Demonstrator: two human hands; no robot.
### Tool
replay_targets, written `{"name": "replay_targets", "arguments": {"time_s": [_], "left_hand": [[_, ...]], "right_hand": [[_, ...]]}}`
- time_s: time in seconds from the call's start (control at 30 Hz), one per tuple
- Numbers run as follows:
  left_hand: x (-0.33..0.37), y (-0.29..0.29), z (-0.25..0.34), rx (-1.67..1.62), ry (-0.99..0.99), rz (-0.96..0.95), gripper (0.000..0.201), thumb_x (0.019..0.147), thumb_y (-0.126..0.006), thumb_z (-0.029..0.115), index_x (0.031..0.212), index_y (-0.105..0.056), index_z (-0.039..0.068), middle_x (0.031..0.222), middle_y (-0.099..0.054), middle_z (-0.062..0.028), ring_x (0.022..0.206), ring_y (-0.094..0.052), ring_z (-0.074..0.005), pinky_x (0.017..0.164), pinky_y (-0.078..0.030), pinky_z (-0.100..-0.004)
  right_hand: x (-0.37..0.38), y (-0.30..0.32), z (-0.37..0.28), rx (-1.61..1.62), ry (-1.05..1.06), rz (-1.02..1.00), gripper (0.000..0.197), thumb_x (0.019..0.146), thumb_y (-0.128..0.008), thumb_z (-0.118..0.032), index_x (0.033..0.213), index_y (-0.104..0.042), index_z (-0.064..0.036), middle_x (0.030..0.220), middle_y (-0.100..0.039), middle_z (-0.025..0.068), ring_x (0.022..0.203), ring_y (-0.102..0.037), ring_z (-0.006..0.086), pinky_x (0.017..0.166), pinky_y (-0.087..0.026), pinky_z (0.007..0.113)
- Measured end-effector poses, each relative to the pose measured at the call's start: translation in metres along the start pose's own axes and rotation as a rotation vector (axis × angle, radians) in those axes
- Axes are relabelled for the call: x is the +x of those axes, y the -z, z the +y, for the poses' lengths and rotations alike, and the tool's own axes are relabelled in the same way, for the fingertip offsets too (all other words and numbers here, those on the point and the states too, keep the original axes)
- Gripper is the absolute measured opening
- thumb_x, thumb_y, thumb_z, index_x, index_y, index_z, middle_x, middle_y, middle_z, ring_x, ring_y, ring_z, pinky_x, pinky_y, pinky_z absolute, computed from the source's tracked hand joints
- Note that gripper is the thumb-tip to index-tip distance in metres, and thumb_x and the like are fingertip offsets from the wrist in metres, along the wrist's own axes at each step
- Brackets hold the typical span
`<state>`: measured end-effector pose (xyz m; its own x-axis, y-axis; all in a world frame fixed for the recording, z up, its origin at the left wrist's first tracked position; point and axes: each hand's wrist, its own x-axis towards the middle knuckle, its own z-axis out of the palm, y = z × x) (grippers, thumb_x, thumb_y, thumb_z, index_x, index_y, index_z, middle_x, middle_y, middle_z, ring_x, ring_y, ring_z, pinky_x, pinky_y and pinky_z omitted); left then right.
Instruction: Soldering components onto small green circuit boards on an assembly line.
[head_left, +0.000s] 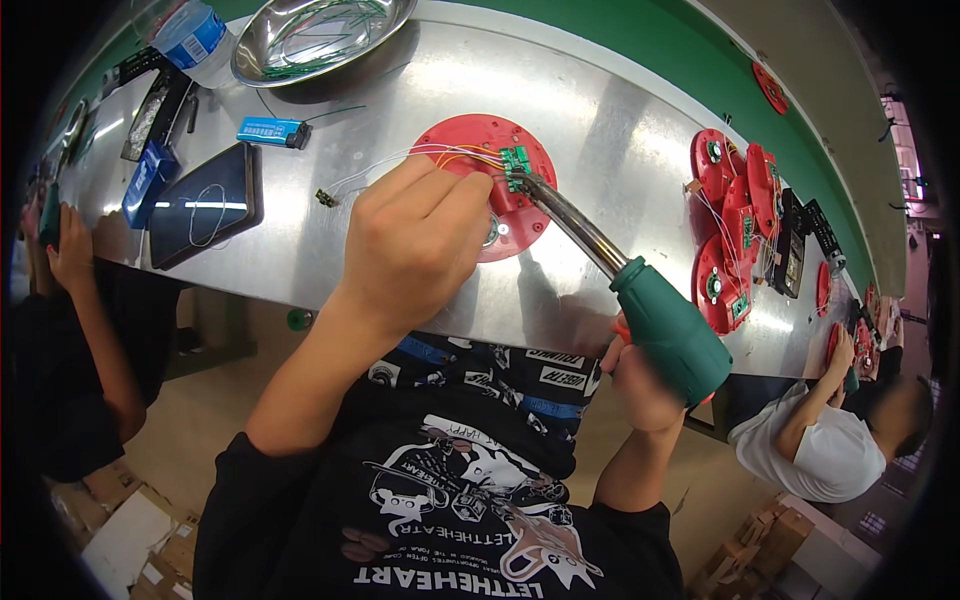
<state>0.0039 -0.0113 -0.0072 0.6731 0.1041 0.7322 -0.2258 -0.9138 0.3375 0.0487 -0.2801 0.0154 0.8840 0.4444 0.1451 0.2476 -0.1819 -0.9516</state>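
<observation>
My right hand point(645, 385) grips the green handle of a soldering gun point(672, 325). Its metal tip touches, or almost touches, a small green circuit board point(515, 160) on a red round plastic housing point(478, 130). My left hand point(410, 230) is closed in a pinch beside that board, over the housing's left part; whatever its fingertips hold is too small to make out. White and orange wires point(462, 151) run from the board toward and behind this hand. Left of it, a tiny board point(325, 198) lies at the end of a white wire.
A steel bowl point(243, 62) with green wires stands at the back left, near a bottle point(195, 45), a blue pack point(270, 132) and a dark tablet-like device point(203, 205). More red housings point(712, 275) with wires lie at right. Co-workers sit on both sides.
</observation>
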Motion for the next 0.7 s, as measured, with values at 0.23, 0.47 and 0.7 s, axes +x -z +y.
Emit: {"name": "replay_targets", "arguments": {"time_s": [0.23, 0.47, 0.7], "left_hand": [[-0.001, 0.0, 0.0, 0.009, 0.006, 0.002, 0.006, 0.075, -0.067, 0.002, 0.08, -0.063, 0.002, 0.069, -0.056, -0.0081, 0.064, -0.055, -0.0252, 0.056, -0.047, -0.0376], [0.0, -0.002, -0.001, 0.008, -0.003, 0.026, 0.007, 0.075, -0.068, 0.003, 0.08, -0.063, 0.003, 0.069, -0.056, -0.0081, 0.064, -0.055, -0.025, 0.056, -0.047, -0.0376], [-0.001, -0.001, -0.001, 0.013, 0.004, 0.016, 0.007, 0.075, -0.068, 0.002, 0.079, -0.063, 0.003, 0.069, -0.057, -0.0083, 0.065, -0.056, -0.0251, 0.056, -0.048, -0.0377]], "right_hand": [[0.0, -0.001, -0.002, -0.008, 0.001, -0.019, 0.024, 0.077, -0.074, -0.013, 0.095, -0.07, 0.0029, 0.079, -0.064, 0.0107, 0.063, -0.06, 0.023, 0.06, -0.048, 0.03], [0.0, 0.017, 0.019, -0.082, 0.137, -0.197, 0.04, 0.089, -0.066, -0.01, 0.125, -0.059, 0.0055, 0.094, -0.062, 0.0134, 0.061, -0.06, 0.0203, 0.055, -0.049, 0.03], [0.002, 0.014, 0.008, -0.03, 0.064, -0.213, 0.044, 0.088, -0.065, -0.013, 0.127, -0.058, 0.0071, 0.094, -0.062, 0.0155, 0.059, -0.06, 0.0212, 0.054, -0.049, 0.03]]}}
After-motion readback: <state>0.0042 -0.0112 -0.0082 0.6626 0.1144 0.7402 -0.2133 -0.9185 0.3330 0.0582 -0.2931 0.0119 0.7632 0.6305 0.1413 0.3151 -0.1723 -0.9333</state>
